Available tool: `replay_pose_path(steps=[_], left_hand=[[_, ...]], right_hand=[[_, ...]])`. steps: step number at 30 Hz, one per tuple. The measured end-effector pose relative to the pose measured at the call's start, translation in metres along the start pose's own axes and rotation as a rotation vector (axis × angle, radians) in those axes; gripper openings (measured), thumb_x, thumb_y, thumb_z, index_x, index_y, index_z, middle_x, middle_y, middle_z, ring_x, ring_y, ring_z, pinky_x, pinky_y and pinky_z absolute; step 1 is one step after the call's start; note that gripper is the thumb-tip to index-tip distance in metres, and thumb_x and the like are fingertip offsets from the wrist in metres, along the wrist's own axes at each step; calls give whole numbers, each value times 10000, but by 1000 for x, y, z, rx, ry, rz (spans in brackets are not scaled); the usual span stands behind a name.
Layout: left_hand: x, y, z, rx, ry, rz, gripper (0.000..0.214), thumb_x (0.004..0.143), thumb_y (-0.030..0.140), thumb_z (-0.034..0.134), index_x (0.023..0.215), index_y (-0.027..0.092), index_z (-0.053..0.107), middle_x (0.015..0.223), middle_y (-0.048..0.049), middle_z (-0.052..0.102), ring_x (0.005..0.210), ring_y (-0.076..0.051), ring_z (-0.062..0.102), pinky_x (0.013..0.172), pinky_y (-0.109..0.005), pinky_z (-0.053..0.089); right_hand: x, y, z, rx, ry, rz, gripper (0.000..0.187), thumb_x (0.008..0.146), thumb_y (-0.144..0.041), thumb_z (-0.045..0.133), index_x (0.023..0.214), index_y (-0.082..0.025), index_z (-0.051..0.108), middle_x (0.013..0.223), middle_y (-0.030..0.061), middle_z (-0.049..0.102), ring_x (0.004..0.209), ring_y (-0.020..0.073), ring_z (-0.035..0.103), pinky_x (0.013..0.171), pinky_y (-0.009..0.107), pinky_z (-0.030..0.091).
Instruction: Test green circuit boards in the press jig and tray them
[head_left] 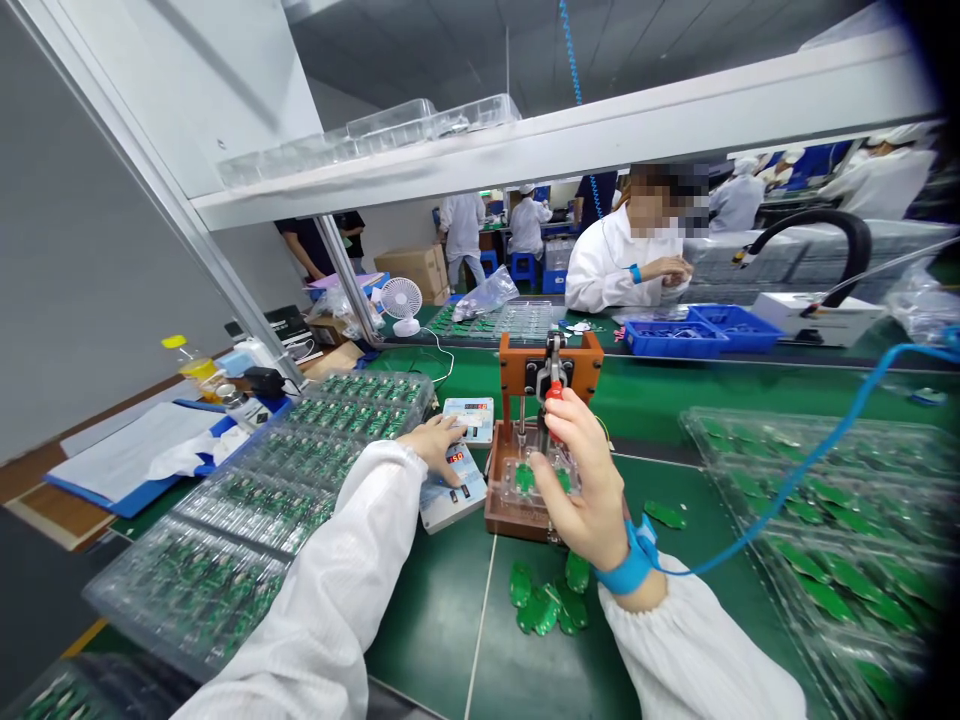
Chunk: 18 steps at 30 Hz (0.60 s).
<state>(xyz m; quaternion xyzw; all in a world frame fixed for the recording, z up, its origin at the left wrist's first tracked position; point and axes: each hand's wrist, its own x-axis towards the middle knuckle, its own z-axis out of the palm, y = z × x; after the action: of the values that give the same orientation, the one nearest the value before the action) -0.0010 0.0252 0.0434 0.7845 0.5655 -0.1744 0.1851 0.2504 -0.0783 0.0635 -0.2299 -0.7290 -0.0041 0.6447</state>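
My left hand [435,446] lies with fingers spread over two small white meter boxes [456,495] with red digits; its fingertips touch them. My right hand [585,480], a blue wrist strap [634,558] below it, has its fingers bent around the red handle [555,400] of a toggle clamp, with the thumb apart lower down. That clamp is mounted on an orange-brown test fixture [517,515]. Small green circuit boards [525,478] sit in the fixture, partly behind my right hand. Several loose green circuit boards [541,608] lie in front of it.
Clear trays of boards stand at left [300,480] and right [825,510]. One board [665,515] lies right of the fixture. A blue cord [817,440] runs from my wrist strap. A shelf [450,170] crosses above. Opposite, a co-worker [615,260] sits behind blue bins [675,340].
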Motion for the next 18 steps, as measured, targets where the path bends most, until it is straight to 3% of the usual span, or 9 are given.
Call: replay_pose_path(steps=[9, 18], left_hand=[[2, -3, 2, 47, -71, -48, 1407, 475, 614, 893, 1640, 241, 196, 1722, -131, 35, 1571, -434, 5, 1256, -577, 164], [5, -4, 4, 93, -98, -33, 1422, 486, 660, 878, 1644, 242, 167, 1722, -135, 12, 1569, -445, -8, 1241, -619, 171]], right_hand=[[1, 0, 0, 27, -17, 6, 656, 892, 4, 577, 1485, -253, 462, 1452, 95, 559, 1490, 287, 409, 1211, 558, 431], [-1, 0, -1, 33, -19, 7, 672, 899, -6, 572, 1503, -269, 441, 1457, 93, 556, 1494, 304, 404, 1211, 597, 420]])
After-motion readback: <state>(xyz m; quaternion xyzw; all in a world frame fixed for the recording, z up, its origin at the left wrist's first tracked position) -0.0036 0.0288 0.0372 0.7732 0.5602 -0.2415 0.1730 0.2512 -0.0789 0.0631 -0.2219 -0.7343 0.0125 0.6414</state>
